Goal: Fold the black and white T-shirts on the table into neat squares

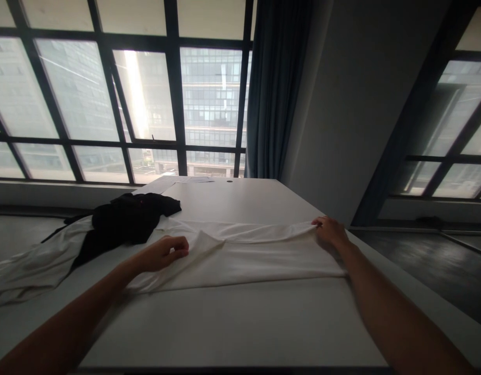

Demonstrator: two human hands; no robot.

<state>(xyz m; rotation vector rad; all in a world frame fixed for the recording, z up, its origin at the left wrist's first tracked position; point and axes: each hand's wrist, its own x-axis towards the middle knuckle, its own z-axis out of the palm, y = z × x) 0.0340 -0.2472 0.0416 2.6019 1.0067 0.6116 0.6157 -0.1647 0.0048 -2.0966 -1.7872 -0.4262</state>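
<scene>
A long piece of white cloth (279, 258), perhaps a garment, is spread across the white table (232, 328) before me. It lies in layers, with a raised fold near its left part. My right hand (329, 232) pinches the far right corner of the cloth between thumb and fingers. At the left part, my left hand (168, 253) has its fingers curled toward the thumb beside the raised fold. The cloth seems to be between those fingertips, though the contact is hard to see. Past the left hand sits a crumpled black garment (125, 216).
More white cloth (41, 260) lies at the left, next to the black garment. Papers (195, 179) rest at the table's far end, near a small dark round spot (229, 181). Beyond stand windows, a blue curtain (274, 94) and a grey pillar (342, 104).
</scene>
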